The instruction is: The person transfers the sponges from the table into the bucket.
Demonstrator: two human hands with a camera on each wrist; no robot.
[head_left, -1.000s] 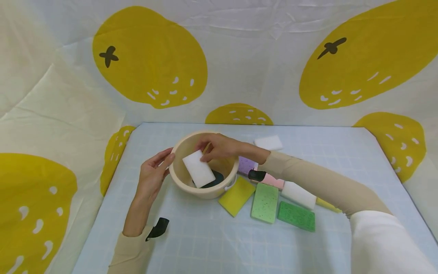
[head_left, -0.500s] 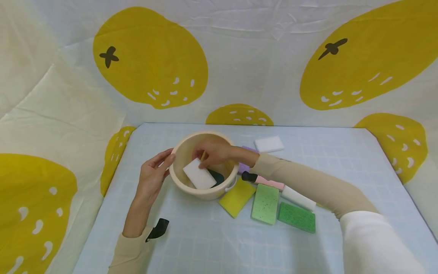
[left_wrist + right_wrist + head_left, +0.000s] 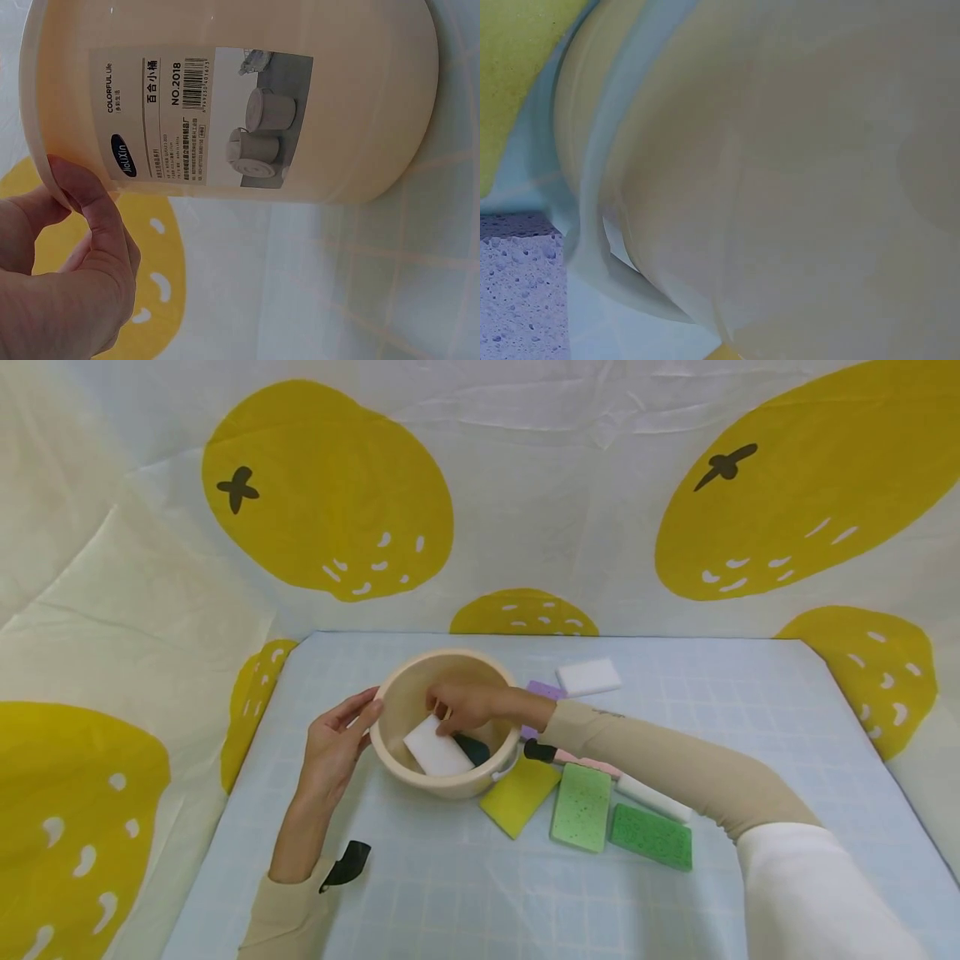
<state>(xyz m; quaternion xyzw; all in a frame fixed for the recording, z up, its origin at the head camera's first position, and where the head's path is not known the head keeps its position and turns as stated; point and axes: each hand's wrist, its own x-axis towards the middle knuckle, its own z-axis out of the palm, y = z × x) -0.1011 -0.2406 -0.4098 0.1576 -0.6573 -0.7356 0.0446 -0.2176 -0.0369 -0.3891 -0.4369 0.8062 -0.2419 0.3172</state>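
Note:
A cream plastic bucket [image 3: 450,788] stands upright on the table. My left hand [image 3: 337,739] pinches its left rim between thumb and fingers; the left wrist view shows the labelled bucket side [image 3: 360,112] beside that hand [image 3: 75,277]. Reaching in over the right rim, my right hand [image 3: 474,703] pinches the upper edge of a white sponge [image 3: 438,750], which lies tilted low in the bucket. A dark teal sponge [image 3: 475,748] shows partly beside it. In the right wrist view the bucket's wall [image 3: 780,187] and handle [image 3: 592,195] fill most of the picture, hiding the hand.
Right of the bucket lie several sponges: yellow [image 3: 519,797], light green [image 3: 581,807], dark green [image 3: 651,837], purple [image 3: 545,691], pink [image 3: 592,764] and white [image 3: 652,797]. The right sleeve partly covers some. Another white sponge [image 3: 589,677] lies farther back.
My right hand has gone deeper into the bucket, lowering the white sponge with it. The left hand keeps its place on the rim.

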